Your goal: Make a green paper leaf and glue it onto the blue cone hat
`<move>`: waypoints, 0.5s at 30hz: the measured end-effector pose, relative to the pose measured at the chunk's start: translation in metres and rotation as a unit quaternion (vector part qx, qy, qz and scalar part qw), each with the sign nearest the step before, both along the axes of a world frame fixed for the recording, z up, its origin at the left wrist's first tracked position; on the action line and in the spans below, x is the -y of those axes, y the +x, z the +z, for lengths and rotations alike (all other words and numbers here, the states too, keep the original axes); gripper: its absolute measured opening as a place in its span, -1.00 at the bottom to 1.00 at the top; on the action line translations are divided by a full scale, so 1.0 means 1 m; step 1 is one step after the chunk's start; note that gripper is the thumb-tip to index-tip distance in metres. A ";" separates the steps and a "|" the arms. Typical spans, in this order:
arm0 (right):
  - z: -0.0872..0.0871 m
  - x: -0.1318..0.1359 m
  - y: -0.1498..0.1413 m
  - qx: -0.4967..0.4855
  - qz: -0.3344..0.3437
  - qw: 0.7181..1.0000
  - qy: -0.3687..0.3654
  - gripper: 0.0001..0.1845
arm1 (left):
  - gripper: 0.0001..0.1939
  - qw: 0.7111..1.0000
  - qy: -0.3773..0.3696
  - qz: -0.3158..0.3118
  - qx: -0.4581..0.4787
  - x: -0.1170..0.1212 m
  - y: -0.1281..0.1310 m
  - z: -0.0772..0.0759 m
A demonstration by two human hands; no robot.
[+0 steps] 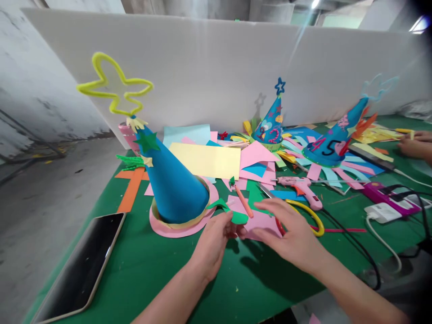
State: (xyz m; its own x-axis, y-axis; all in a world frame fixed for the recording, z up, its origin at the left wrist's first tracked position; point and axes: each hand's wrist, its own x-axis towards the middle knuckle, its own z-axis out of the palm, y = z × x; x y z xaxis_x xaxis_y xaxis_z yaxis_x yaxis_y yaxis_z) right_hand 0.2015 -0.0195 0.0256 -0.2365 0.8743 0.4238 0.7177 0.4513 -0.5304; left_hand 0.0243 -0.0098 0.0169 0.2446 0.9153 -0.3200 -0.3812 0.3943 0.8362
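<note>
My left hand [216, 240] pinches a small piece of green paper [239, 218] between thumb and fingers. Close by on the right, my right hand [286, 234] is open, its thumb and fingers apart over a pink paper sheet [259, 222]. Scissors with yellow and red handles [319, 220] lie just behind my right hand, partly covered by it. An orange pen-like stick [243, 201] rests on the paper beyond my hands. To the left stands a blue paper cone hat [172, 180] with a pink brim, green star and yellow pipe-cleaner shape [114, 83] on top.
A phone [81, 265] lies at the table's left edge. Two decorated cone hats [270, 123] [334, 135] stand further back among paper scraps. A pink glue gun [302, 186], a purple power strip [391, 198] and cables lie right. Another person's hands [416, 144] show far right.
</note>
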 end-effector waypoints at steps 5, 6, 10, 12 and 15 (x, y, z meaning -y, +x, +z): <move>-0.003 -0.024 -0.038 -0.073 0.120 0.990 -0.001 -0.72 | -0.83 0.999 0.004 0.038 -0.001 0.001 -0.008 -0.004; -0.006 -0.028 -0.042 -0.088 0.127 0.988 -0.001 -0.75 | -0.82 0.999 0.006 0.041 -0.003 0.001 -0.010 -0.004; -0.016 -0.036 -0.048 -0.153 0.158 0.975 -0.042 -0.79 | -0.76 0.998 0.036 0.036 -0.035 0.000 -0.017 -0.007; -0.019 -0.037 -0.048 -0.200 0.170 0.960 -0.100 -0.79 | -0.72 0.996 0.061 0.031 -0.060 0.000 -0.019 -0.008; -0.021 -0.036 -0.047 -0.265 0.184 0.923 -0.210 -0.80 | -0.72 0.991 0.095 0.017 -0.097 -0.001 -0.022 -0.012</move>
